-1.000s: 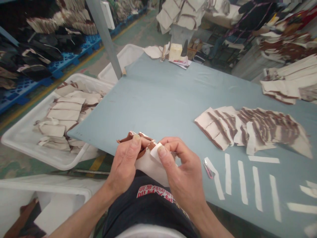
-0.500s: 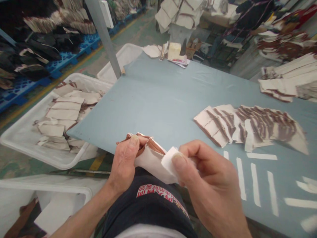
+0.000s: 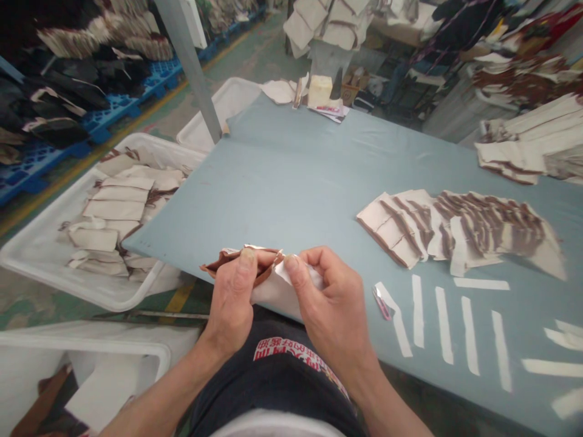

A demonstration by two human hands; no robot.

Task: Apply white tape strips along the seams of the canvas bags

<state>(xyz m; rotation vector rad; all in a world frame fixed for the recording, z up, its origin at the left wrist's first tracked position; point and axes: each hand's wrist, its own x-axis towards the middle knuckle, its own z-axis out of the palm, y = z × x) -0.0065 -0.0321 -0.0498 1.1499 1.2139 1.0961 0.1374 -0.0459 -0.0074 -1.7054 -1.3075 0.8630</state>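
Note:
A cream fabric piece with brown edges (image 3: 273,292) is held at the table's near edge, in front of my body. My left hand (image 3: 232,297) is closed on its left part, thumb on top, with the brown folds showing past the fingers. My right hand (image 3: 332,297) pinches a small white strip (image 3: 285,271) against the piece's upper edge, close beside the left fingertips. Much of the strip lies hidden under the right thumb and fingers. On the table to the right are several white strips (image 3: 444,325) and small pink-handled thread snips (image 3: 381,303).
A fanned row of cream and brown pieces (image 3: 410,227) lies on the blue-grey table (image 3: 273,176). White bins (image 3: 77,288) with similar pieces stand at the left, by a metal post (image 3: 194,73). A person (image 3: 460,30) sits at the far right among stacked pieces.
My right hand has moved left, bringing the white strip against the fabric piece's edge beside my left hand. The snips and a strip it covered now show.

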